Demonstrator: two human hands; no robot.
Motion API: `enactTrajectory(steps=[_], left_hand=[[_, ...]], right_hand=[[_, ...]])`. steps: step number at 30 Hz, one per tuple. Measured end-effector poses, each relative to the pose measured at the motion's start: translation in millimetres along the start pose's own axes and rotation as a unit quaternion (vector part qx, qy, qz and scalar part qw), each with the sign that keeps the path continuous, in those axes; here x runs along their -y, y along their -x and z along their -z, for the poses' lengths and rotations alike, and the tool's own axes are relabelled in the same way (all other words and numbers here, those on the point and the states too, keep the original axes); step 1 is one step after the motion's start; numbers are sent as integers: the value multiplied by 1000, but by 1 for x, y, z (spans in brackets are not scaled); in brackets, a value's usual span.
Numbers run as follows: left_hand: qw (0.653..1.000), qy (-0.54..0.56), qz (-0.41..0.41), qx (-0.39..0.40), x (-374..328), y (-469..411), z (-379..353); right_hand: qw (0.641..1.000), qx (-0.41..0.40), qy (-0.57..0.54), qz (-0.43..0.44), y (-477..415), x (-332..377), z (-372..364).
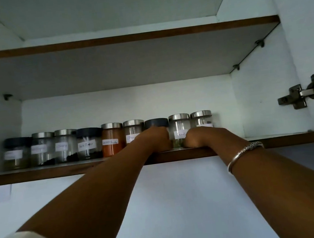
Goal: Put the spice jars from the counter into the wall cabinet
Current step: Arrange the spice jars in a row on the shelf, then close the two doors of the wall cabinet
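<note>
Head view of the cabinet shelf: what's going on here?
A person reaches both arms up into the open wall cabinet. Nine spice jars stand in a row on its lower shelf. The left hand holds the dark-lidded jar, third from the right. The right hand is in front of the rightmost silver-lidded jar, its fingers hidden.

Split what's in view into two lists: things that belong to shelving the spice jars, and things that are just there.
Job: spice jars in a row; dark-lidded jar, gripped by the left hand; rightmost jar, with the right hand at it; lower shelf.
Just there: upper shelf; door hinge; bracelet; shelf pegs.
</note>
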State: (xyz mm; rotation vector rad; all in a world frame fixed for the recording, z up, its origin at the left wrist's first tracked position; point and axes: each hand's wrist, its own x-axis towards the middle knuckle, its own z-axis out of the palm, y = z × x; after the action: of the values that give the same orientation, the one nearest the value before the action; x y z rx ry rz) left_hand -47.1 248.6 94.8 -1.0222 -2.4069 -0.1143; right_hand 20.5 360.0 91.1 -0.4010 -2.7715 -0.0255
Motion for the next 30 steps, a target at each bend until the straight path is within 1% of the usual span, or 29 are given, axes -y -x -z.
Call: enactTrajectory(steps=[3, 6, 10, 12, 15, 17, 20, 24, 30], left_hand=[[1000, 11, 10, -6, -1, 18, 9], [1000, -15, 2, 7, -5, 46, 22], [998, -65, -21, 13, -3, 83, 40], [995, -90, -27, 29, 0, 105, 50], [993, -101, -34, 51, 12, 148, 69], [994, -97, -34, 49, 26, 181, 81], [997, -71, -8, 38, 63, 239, 102], [996, -78, 41, 15, 125, 323, 134], [986, -70, 151, -17, 225, 454, 174]], right_hand=[[999, -35, -9, 15, 13, 8, 2], [998, -51, -25, 37, 34, 20, 2], [998, -15, 35, 40, 64, 43, 7], [996, 1, 68, 54, 83, 57, 12], [992, -2, 97, 81, 117, 85, 22], [990, -10, 103, 100, 137, 108, 30], [985, -34, 105, 133, 169, 158, 39], [978, -46, 106, 176, 208, 241, 46], [964, -58, 67, 251, 262, 384, 47]])
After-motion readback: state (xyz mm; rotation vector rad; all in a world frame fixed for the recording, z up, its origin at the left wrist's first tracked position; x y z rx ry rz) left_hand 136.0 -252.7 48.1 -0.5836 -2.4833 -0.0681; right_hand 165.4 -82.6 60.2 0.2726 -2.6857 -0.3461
